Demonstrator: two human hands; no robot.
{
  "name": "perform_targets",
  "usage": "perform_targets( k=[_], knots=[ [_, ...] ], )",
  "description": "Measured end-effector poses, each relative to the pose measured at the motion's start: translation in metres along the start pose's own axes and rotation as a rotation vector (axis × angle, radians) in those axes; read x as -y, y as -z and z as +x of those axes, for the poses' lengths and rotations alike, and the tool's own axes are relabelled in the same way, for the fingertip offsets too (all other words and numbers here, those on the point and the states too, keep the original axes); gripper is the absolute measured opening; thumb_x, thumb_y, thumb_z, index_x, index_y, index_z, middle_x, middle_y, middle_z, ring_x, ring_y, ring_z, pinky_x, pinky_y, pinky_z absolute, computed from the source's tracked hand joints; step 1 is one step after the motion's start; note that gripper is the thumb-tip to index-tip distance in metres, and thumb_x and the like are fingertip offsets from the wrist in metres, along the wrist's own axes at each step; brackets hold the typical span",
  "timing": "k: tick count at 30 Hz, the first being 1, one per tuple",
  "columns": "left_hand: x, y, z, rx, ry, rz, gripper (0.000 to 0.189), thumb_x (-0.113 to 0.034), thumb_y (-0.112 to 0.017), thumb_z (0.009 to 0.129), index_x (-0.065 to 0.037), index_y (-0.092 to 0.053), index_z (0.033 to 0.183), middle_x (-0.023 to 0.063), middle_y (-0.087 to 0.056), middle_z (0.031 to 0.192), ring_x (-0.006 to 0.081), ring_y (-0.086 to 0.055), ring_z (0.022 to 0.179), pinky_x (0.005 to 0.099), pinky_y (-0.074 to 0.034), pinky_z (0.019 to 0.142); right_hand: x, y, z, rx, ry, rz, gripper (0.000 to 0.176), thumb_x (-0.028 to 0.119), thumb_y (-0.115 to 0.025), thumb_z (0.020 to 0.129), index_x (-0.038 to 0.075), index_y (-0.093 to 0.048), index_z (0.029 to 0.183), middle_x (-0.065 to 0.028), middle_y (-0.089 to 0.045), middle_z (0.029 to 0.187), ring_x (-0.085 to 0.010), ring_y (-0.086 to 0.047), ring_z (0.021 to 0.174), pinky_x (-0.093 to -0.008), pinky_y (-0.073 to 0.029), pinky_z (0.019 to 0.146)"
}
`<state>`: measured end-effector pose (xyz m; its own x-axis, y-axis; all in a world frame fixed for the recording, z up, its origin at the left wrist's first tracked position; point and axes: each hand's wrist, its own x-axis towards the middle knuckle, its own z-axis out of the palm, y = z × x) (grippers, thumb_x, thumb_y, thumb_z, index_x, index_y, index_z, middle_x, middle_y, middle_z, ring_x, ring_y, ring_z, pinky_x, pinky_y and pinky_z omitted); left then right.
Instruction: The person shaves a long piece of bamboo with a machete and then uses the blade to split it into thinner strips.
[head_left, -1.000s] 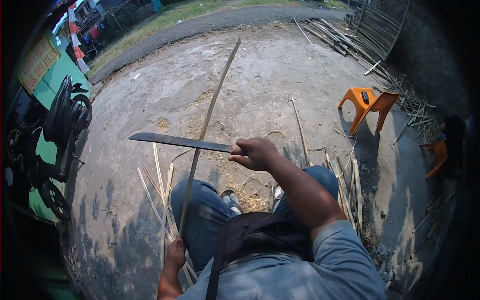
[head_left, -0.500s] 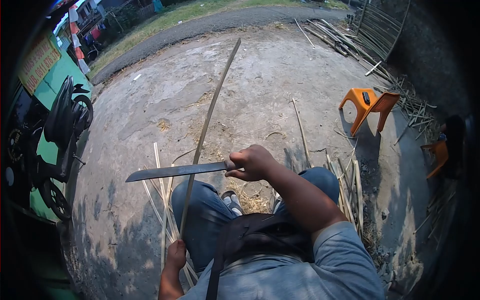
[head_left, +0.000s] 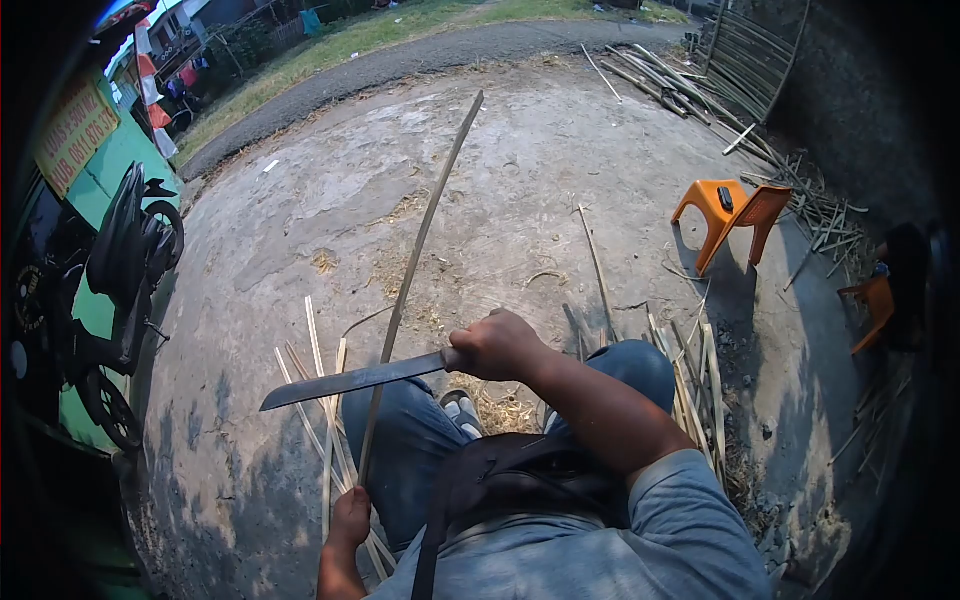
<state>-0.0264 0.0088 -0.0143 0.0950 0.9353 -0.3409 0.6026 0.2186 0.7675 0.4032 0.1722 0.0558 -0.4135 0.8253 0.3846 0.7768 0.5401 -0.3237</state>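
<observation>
My right hand (head_left: 498,345) is closed around the handle of a machete (head_left: 335,386), whose long dark blade points left. The blade crosses a long, thin bamboo strip (head_left: 430,215) and appears to touch it above my left knee. My left hand (head_left: 350,515) grips the near end of this strip, beside my left thigh. From there the strip slants up and away over the ground. Several pale split strips (head_left: 327,455) lie under and beside my left hand.
More split strips (head_left: 712,400) lie right of my right knee. Shavings (head_left: 505,410) cover the ground between my feet. An orange plastic chair (head_left: 715,215) with a small black object stands at right. A motorbike (head_left: 120,290) is parked at left; bamboo poles (head_left: 690,90) lie at the back right.
The machete has moved down the bamboo strip towards my body, and its blade now tilts more, tip lower. My right hand has come lower with it. My left hand keeps its grip.
</observation>
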Motion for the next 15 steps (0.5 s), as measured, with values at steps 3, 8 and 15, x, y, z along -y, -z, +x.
perform_targets(
  k=[3, 8, 15],
  knots=[
    [0.008, -0.001, 0.000, -0.003, -0.002, -0.005, 0.070, -0.066, -0.037, 0.107, -0.007, -0.052, 0.072, 0.0001, -0.047, 0.063, 0.0140, -0.045, 0.060, 0.0343, -0.037, 0.057, -0.006, -0.002, 0.006, -0.013, -0.062, -0.022, 0.024, 0.036, -0.069, 0.087, 0.014, -0.065, 0.079, -0.0127, -0.067, 0.067, -0.0353, -0.071, 0.066, -0.0494, -0.055, 0.062],
    [0.006, 0.001, 0.000, -0.008, -0.008, -0.016, 0.071, -0.067, -0.037, 0.106, -0.006, -0.051, 0.072, 0.0008, -0.047, 0.063, 0.0146, -0.046, 0.061, 0.0348, -0.037, 0.057, -0.035, -0.010, 0.011, -0.103, -0.287, -0.010, 0.030, 0.040, -0.064, 0.095, 0.013, -0.066, 0.081, -0.0150, -0.070, 0.071, -0.0384, -0.071, 0.070, -0.0515, -0.055, 0.063],
    [0.004, 0.000, 0.000, -0.014, 0.004, 0.040, 0.073, -0.067, -0.038, 0.106, -0.003, -0.054, 0.075, 0.0036, -0.050, 0.064, 0.0167, -0.049, 0.063, 0.0375, -0.040, 0.060, -0.006, 0.006, -0.002, -0.026, -0.156, -0.034, 0.018, 0.029, -0.066, 0.089, 0.013, -0.064, 0.082, -0.0135, -0.068, 0.068, -0.0371, -0.070, 0.065, -0.0509, -0.055, 0.062]
  ],
)
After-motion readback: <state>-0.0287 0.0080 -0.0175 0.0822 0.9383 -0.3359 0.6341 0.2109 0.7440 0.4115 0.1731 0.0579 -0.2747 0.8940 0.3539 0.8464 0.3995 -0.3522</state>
